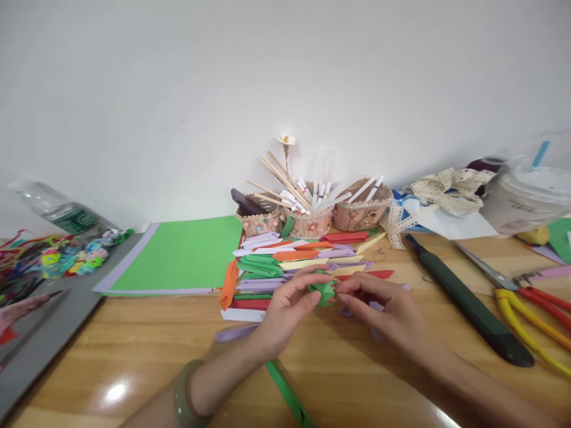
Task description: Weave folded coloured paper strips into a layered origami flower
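A small green folded paper piece (325, 289) is held up between my two hands above the table. My left hand (292, 299), with a ring on one finger, pinches it between thumb and fingers from the left. At its right edge, the fingertips of my right hand (372, 295) are closed on the same piece. Behind and beneath the hands lie many folded paper strips (261, 266) in green, orange, red, lilac, white and yellow. A long green paper strip (288, 392) lies below my left wrist.
Green paper sheets (178, 255) lie at left, beside a grey board (57, 333) and plastic bottle (71, 211). Decorated baskets (361, 211) with sticks and markers stand against the wall. At right are a dark green cutter (473, 303), yellow-handled scissors (508, 315), lace (450, 187) and a lidded cup (530, 196).
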The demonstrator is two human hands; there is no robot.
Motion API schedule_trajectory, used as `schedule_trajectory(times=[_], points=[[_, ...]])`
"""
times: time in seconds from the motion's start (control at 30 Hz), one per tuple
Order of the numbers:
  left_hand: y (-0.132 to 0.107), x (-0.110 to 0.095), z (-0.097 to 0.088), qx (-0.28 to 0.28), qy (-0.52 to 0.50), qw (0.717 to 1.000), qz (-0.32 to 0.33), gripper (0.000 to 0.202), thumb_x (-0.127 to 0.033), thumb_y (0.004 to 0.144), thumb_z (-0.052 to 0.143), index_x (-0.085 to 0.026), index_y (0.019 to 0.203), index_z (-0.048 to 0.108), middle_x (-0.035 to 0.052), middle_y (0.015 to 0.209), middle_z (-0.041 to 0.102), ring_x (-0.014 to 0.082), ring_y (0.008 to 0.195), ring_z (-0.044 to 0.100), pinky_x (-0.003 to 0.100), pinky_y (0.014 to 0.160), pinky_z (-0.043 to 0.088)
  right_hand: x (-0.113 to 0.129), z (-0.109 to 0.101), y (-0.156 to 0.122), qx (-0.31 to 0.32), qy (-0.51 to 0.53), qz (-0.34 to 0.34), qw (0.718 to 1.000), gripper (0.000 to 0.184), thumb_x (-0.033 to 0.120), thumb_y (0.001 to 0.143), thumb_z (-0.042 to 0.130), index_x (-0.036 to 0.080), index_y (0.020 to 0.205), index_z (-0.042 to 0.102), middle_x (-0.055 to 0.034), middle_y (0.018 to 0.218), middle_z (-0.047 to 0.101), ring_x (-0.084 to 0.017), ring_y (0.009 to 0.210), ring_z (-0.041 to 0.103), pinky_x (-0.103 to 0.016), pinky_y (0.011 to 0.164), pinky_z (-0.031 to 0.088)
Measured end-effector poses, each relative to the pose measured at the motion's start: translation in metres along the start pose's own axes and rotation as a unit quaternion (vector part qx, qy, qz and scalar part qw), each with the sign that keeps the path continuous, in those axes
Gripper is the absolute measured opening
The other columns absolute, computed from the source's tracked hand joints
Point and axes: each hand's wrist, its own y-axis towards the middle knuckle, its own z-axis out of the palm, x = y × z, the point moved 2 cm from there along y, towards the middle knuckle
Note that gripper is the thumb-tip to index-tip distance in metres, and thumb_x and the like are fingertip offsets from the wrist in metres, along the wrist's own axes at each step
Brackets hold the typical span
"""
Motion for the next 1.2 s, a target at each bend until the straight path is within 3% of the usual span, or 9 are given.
schedule_trajectory(times=[0.2, 0.37, 0.5, 0.63, 0.73, 1.2], points=[[0.001, -0.002, -0.001, -0.013, 0.059, 0.997, 0.051, 0.016, -0.024, 0.081, 0.055, -0.025, 0.089, 0.068, 0.0042, 0.129, 0.048, 0.0210, 0.123, 0.040, 0.036, 0.101, 0.030, 0.000, 0.001, 0.001, -0.011, -0.007, -0.025, 1.000, 0.018, 0.029, 0.079, 0.053, 0.018, 0.081, 0.067, -0.0056, 0.076, 0.066, -0.015, 0.059, 0.058, -0.026, 0.054, 0.046], [0.000, -0.001, -0.003, -0.031, 0.076, 0.996, 0.047, 0.015, -0.024, 0.082, 0.054, -0.026, 0.087, 0.068, 0.0034, 0.130, 0.046, 0.0209, 0.126, 0.036, 0.035, 0.102, 0.030, 0.006, 0.000, 0.000, -0.024, -0.009, -0.042, 0.999, 0.017, 0.027, 0.076, 0.055, 0.018, 0.081, 0.069, -0.0060, 0.075, 0.067, -0.015, 0.061, 0.059, -0.026, 0.054, 0.045], [0.000, -0.002, -0.002, -0.026, 0.081, 0.995, 0.056, 0.015, -0.023, 0.082, 0.054, -0.026, 0.087, 0.068, 0.0030, 0.128, 0.047, 0.0194, 0.126, 0.036, 0.034, 0.102, 0.029, 0.001, 0.000, 0.001, -0.010, 0.070, 0.053, 0.996, 0.016, 0.033, 0.073, 0.060, 0.019, 0.076, 0.068, -0.0028, 0.071, 0.065, -0.013, 0.058, 0.056, -0.024, 0.052, 0.042], [-0.001, -0.005, 0.000, -0.003, 0.073, 0.995, 0.065, 0.015, -0.021, 0.081, 0.055, -0.025, 0.085, 0.068, 0.0028, 0.127, 0.047, 0.0185, 0.123, 0.040, 0.034, 0.103, 0.028, -0.010, 0.002, 0.003, 0.049, 0.198, 0.178, 0.963, 0.025, 0.041, 0.067, 0.065, 0.016, 0.072, 0.063, 0.0011, 0.059, 0.059, -0.008, 0.047, 0.049, -0.019, 0.043, 0.036], [-0.001, -0.008, 0.001, 0.011, 0.073, 0.995, 0.073, 0.015, -0.020, 0.081, 0.055, -0.025, 0.086, 0.069, 0.0034, 0.127, 0.047, 0.0194, 0.122, 0.041, 0.035, 0.102, 0.030, -0.012, 0.003, 0.003, 0.088, 0.230, 0.222, 0.943, 0.032, 0.046, 0.068, 0.063, 0.014, 0.065, 0.060, 0.0027, 0.048, 0.053, -0.005, 0.039, 0.042, -0.017, 0.038, 0.030], [-0.003, -0.008, 0.002, 0.020, 0.118, 0.991, 0.052, 0.018, -0.023, 0.081, 0.055, -0.026, 0.092, 0.069, 0.0027, 0.129, 0.048, 0.0213, 0.124, 0.039, 0.036, 0.104, 0.029, 0.002, 0.005, 0.002, 0.094, 0.169, 0.170, 0.966, 0.023, 0.038, 0.068, 0.063, 0.016, 0.069, 0.060, 0.0058, 0.050, 0.047, -0.005, 0.038, 0.038, -0.018, 0.037, 0.034]])
